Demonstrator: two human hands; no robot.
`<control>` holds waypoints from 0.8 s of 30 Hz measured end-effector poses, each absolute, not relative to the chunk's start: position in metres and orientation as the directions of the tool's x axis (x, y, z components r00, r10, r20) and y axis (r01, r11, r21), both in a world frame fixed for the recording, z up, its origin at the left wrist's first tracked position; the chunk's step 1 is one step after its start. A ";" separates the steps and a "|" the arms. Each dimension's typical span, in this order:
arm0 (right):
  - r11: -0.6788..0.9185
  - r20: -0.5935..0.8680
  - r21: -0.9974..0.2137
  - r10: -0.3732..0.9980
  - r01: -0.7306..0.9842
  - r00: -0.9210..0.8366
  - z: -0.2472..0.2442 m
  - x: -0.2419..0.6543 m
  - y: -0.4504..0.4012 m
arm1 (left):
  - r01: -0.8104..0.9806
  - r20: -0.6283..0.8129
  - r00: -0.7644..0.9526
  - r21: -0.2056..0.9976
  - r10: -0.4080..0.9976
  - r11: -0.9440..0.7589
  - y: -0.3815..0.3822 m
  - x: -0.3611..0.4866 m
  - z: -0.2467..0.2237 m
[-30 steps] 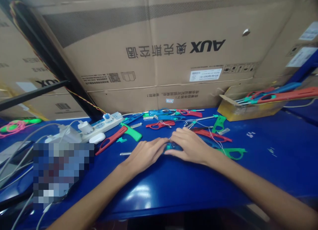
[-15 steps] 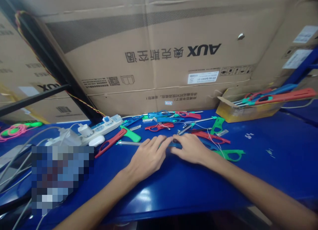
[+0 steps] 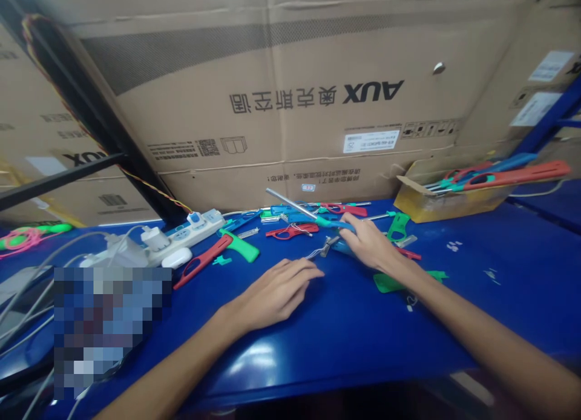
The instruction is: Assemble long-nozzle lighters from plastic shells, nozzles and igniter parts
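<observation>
My right hand (image 3: 367, 241) is closed on a long-necked lighter, whose blue handle mostly hides in the palm. Its metal tube (image 3: 290, 205) points up and left, with a green collar at the base. My left hand (image 3: 284, 290) lies low over the table, fingers stretched out and apart from the lighter. Close to its fingertips, thin white wires run to a small metal piece (image 3: 325, 247); whether the fingers touch them I cannot tell. Beneath my right hand and forearm lie a blue part and a green handle (image 3: 385, 282). A red lighter handle (image 3: 290, 231) lies behind.
At the back right stands a cardboard box (image 3: 458, 205) of lighters. A white power strip (image 3: 200, 229) with plugs and cables occupies the left, beside a red handle (image 3: 204, 262) and a green handle (image 3: 245, 247). Large cartons (image 3: 290, 57) wall off the back of the blue table (image 3: 318, 353).
My hands have parted. The right hand has raised the lighter, its tube swinging upward; the left has dropped slightly toward me with its fingers straighter. The white wire near the right forearm has shifted.
</observation>
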State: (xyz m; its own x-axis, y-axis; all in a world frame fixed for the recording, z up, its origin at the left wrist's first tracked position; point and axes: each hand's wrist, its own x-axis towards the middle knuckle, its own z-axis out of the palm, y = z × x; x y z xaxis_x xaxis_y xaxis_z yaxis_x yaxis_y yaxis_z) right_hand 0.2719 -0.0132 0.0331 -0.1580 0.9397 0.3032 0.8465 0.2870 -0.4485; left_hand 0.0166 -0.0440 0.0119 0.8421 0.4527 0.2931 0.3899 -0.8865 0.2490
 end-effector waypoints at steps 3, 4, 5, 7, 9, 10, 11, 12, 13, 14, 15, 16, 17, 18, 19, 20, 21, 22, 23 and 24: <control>0.308 0.315 -0.468 0.934 0.828 -0.169 0.034 0.275 -0.011 | 0.390 0.297 0.834 0.279 0.466 -0.877 -0.042 0.017 0.011; 0.329 0.314 -0.475 0.930 0.816 -0.192 0.034 0.275 -0.011 | 0.403 0.311 0.819 0.288 0.482 -0.869 -0.042 0.017 0.011; 0.357 0.310 -0.480 0.924 0.801 -0.225 0.034 0.275 -0.011 | 0.430 0.329 0.790 0.306 0.518 -0.850 -0.041 0.017 0.010; 0.421 0.299 -0.483 0.903 0.768 -0.307 0.035 0.274 -0.013 | 0.509 0.362 0.685 0.383 0.632 -0.771 -0.040 0.017 0.009; 0.501 0.277 -0.472 0.865 0.725 -0.418 0.034 0.270 -0.018 | 0.537 0.359 0.575 0.512 0.735 -0.670 -0.039 0.016 0.009; 0.543 0.261 -0.467 0.839 0.699 -0.477 0.034 0.267 -0.021 | 0.510 0.343 0.546 0.587 0.764 -0.629 -0.039 0.016 0.009; 0.584 0.243 -0.466 0.807 0.665 -0.538 0.033 0.264 -0.023 | 0.458 0.327 0.543 0.657 0.774 -0.599 -0.040 0.017 0.010; 0.608 0.230 -0.472 0.784 0.639 -0.577 0.032 0.261 -0.026 | 0.398 0.315 0.552 0.714 0.772 -0.576 -0.042 0.017 0.011; 0.614 0.225 -0.482 0.777 0.626 -0.589 0.031 0.258 -0.028 | 0.343 0.314 0.562 0.753 0.765 -0.561 -0.044 0.018 0.012; 0.602 0.223 -0.490 0.786 0.630 -0.577 0.031 0.255 -0.030 | 0.310 0.328 0.562 0.768 0.759 -0.561 -0.045 0.019 0.014; 0.576 0.225 -0.494 0.808 0.651 -0.544 0.031 0.253 -0.031 | 0.301 0.354 0.550 0.761 0.756 -0.575 -0.047 0.020 0.015; 0.545 0.228 -0.492 0.833 0.679 -0.504 0.031 0.251 -0.031 | 0.303 0.394 0.527 0.741 0.753 -0.599 -0.048 0.021 0.015; 0.512 0.231 -0.482 0.857 0.711 -0.460 0.031 0.249 -0.031 | 0.314 0.437 0.499 0.714 0.749 -0.626 -0.049 0.022 0.015; 0.476 0.235 -0.469 0.879 0.744 -0.414 0.031 0.248 -0.031 | 0.325 0.478 0.471 0.687 0.741 -0.650 -0.049 0.022 0.015; 0.439 0.241 -0.459 0.898 0.772 -0.367 0.031 0.247 -0.030 | 0.331 0.514 0.446 0.666 0.733 -0.669 -0.049 0.023 0.014; 0.400 0.246 -0.453 0.915 0.797 -0.320 0.031 0.246 -0.030 | 0.334 0.542 0.424 0.651 0.725 -0.682 -0.049 0.024 0.013; 0.363 0.248 -0.452 0.929 0.815 -0.276 0.031 0.245 -0.030 | 0.336 0.566 0.401 0.640 0.720 -0.691 -0.049 0.024 0.012; 0.327 0.249 -0.457 0.940 0.827 -0.234 0.031 0.243 -0.030 | 0.336 0.587 0.379 0.633 0.716 -0.697 -0.048 0.025 0.010; 0.298 0.248 -0.468 0.948 0.832 -0.200 0.030 0.242 -0.030 | 0.337 0.602 0.362 0.627 0.712 -0.702 -0.048 0.025 0.009; 0.277 0.251 -0.485 0.953 0.830 -0.172 0.029 0.240 -0.031 | 0.341 0.616 0.346 0.620 0.708 -0.707 -0.047 0.025 0.008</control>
